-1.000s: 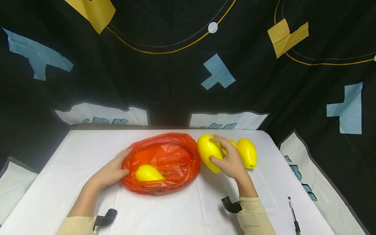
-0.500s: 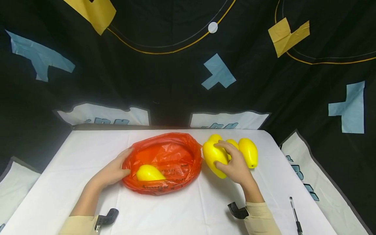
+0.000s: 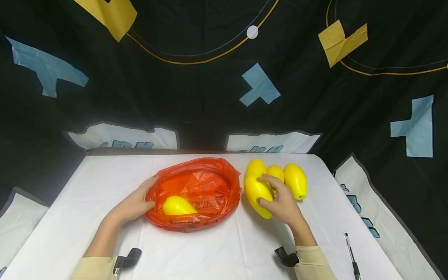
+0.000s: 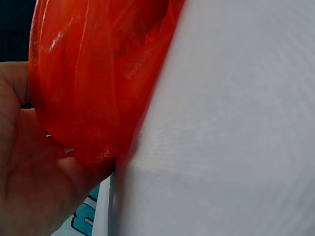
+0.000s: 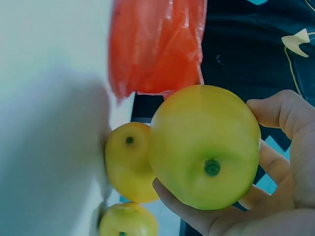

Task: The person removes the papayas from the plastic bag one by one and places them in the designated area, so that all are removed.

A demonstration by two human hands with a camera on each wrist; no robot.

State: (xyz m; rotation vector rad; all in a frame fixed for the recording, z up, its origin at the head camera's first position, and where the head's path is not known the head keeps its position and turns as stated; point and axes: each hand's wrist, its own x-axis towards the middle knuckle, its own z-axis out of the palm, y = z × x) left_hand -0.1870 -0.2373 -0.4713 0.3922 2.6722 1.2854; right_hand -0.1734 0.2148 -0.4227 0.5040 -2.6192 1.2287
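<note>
My left hand [image 3: 131, 202] grips the near-left rim of a red plastic bag [image 3: 206, 179], thumb at the mouth and fingers outside. The bag lies with its mouth wide toward me, and one yellow mango-like fruit [image 3: 177, 206] rests inside. To the bag's right, my right hand [image 3: 283, 202] holds another yellow mango-like fruit [image 3: 257, 194] between thumb and fingers. In the right wrist view the held fruit [image 5: 197, 147] shows its rounded end with a green stem spot. Behind it stand more such fruits, one at the left [image 3: 256, 166], one in the middle [image 3: 275, 172] and one at the right [image 3: 295, 181].
A white cloth covers the table [image 3: 196, 256]. Near its right edge lies a pen [image 3: 352, 256]. Behind hangs a black cloth [image 3: 206, 97] with blue and yellow patches. Black wrist straps show on the left [image 3: 126, 259] and right [image 3: 287, 257] wrists.
My right hand has drawn the held fruit slightly right and toward me, away from the bag, uncovering the fruit behind it. My left hand stays on the bag.
</note>
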